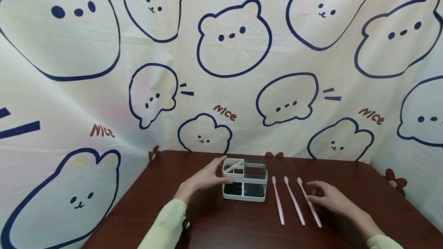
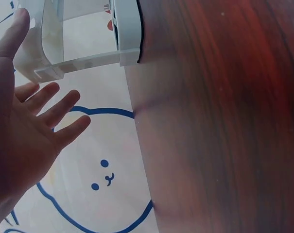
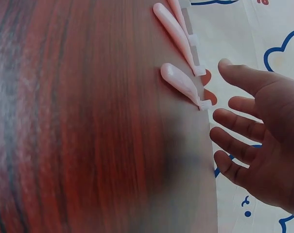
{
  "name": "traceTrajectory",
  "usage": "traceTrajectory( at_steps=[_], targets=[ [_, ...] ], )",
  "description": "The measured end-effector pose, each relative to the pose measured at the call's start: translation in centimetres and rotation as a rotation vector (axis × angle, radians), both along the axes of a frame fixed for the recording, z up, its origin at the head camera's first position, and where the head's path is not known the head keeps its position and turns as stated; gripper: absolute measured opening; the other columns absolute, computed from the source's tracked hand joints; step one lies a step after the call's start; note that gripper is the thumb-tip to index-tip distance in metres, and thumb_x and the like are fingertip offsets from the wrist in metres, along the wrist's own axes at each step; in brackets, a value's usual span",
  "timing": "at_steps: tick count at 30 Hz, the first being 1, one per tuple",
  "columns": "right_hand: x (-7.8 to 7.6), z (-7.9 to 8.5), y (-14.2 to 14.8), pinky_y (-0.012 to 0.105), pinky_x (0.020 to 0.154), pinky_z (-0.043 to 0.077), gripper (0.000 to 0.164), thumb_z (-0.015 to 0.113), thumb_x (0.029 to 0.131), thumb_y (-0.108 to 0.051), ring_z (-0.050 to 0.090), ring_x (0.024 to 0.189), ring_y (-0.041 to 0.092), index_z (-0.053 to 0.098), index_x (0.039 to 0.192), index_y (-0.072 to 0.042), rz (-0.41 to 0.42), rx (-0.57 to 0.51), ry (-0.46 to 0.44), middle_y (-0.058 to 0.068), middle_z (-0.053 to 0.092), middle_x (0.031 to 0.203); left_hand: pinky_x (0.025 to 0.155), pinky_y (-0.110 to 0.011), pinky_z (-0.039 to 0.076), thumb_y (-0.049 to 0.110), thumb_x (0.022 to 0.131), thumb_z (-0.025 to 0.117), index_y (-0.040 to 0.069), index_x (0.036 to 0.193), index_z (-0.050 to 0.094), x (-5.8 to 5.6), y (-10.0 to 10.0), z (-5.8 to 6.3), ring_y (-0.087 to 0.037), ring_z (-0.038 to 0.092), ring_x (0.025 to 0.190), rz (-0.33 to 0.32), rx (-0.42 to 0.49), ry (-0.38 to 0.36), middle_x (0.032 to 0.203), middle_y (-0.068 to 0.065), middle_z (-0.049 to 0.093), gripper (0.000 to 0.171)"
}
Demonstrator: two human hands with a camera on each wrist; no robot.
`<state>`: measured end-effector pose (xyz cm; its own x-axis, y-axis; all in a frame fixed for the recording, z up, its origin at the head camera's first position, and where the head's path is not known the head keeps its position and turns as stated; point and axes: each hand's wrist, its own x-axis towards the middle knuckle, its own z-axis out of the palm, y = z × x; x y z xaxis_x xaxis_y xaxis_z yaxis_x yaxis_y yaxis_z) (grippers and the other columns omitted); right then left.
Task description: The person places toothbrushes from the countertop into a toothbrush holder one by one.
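standing upright on a dark red-brown table (image 1: 207,224), a white two-tier holder (image 1: 245,180) is flanked on its left side by the left hand (image 1: 202,180). the thumb is laid at the front left corner and the fingers are stretched toward the back, spread and nearly straight; how firmly it is pressed cannot be told. to the holder's right, three pale pink toothbrushes (image 1: 295,201) are laid side by side, well apart from the hand at the holder, their heads pointed away from the person. the right hand (image 1: 330,199) is held just beside the rightmost toothbrush (image 1: 314,212), thumb and fingers parted, with nothing gripped. behind the table, a pale cloth (image 1: 238,58) printed with blue-outlined animal heads is hung.
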<state>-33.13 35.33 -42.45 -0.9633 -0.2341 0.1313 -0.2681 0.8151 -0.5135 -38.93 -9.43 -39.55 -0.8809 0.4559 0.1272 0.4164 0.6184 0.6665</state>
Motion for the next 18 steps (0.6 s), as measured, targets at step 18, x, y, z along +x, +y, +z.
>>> traceTrajectory(
  at_steps=[18],
  targets=[
    [0.16,-0.27,0.2,0.023,0.057,0.04,0.057,0.071,0.091,-0.033,0.048,0.066,0.006,0.055,0.131,0.005,0.048,-0.052,-0.087,0.002,0.056,0.085,0.115,-0.057,0.033,0.055,0.079,0.077,0.021,0.158,0.024,-0.39,0.86,-0.44,-0.029,0.036,0.145,0.015,0.068,-0.041,0.161,-0.007,0.031,0.101]
  ],
)
